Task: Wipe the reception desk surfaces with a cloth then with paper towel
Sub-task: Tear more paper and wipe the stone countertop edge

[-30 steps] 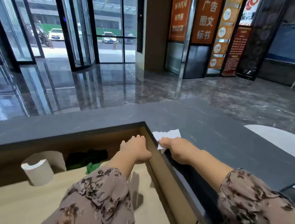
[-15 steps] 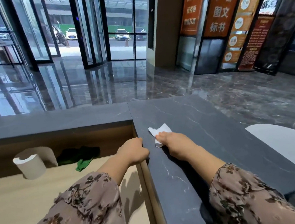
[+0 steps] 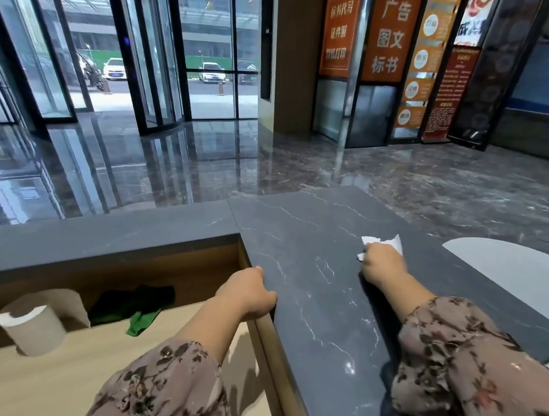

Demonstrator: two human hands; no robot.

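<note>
pressing on the dark grey veined desk top, near its outer edge: one paper towel, white, crumpled, ragged-edged, clutched under the right hand. left hand clasps the desk top's inner edge. orange signs, white writing: 广告, 图文, 标书.

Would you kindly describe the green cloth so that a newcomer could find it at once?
Start at the dark grey stone counter, which bends round a lower pale wooden desk. At the back of that desk, the green cloth lies crumpled right of the paper roll. It is the only green, limp thing; the roll is pale and upright.
</note>
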